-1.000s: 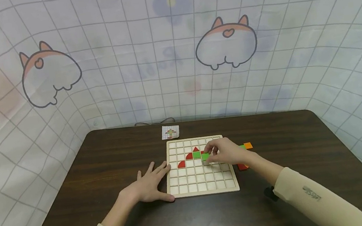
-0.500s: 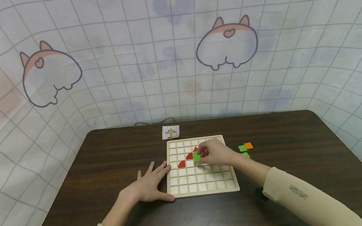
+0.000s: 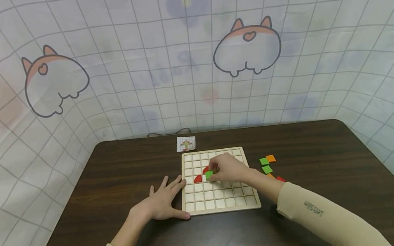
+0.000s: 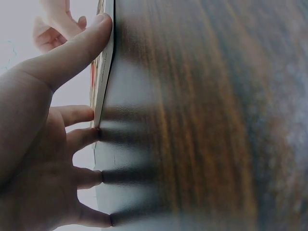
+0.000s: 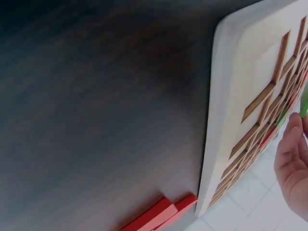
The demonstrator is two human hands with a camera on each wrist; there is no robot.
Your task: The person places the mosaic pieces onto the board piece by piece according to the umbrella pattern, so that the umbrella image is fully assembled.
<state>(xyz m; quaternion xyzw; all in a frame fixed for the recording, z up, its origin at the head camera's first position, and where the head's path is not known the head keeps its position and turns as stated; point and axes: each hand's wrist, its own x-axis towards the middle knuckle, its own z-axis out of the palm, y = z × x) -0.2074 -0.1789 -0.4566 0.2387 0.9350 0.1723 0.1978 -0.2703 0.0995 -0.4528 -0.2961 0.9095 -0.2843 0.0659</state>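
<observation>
A pale wooden grid board [image 3: 222, 204] lies on the dark table. My left hand [image 3: 160, 203] rests at its left side, fingers spread and straight, with fingertips at the board's edge and the thumb at the near left corner [image 4: 105, 29]. My right hand [image 3: 231, 169] pinches a small green square tile [image 3: 209, 175] between thumb and fingers, low over the board. Just left of that tile, a red quarter-circle tile [image 3: 197, 179] sits in a cell. Another red quarter-circle tile [image 3: 205, 169] shows behind it, partly covered. My right hand hides the other tiles set in the board.
Right of the board lie loose tiles: green ones [image 3: 267, 169], orange ones [image 3: 270, 158] and a red one [image 3: 280, 179] partly behind the forearm. In the right wrist view, red tiles [image 5: 151, 216] lie near the board's edge. A small pattern card [image 3: 186, 143] lies behind the board.
My right hand has moved left across the board, carrying the green tile toward the red quarter-circles. More loose tiles show on the right as the forearm shifts. My left hand stays put.
</observation>
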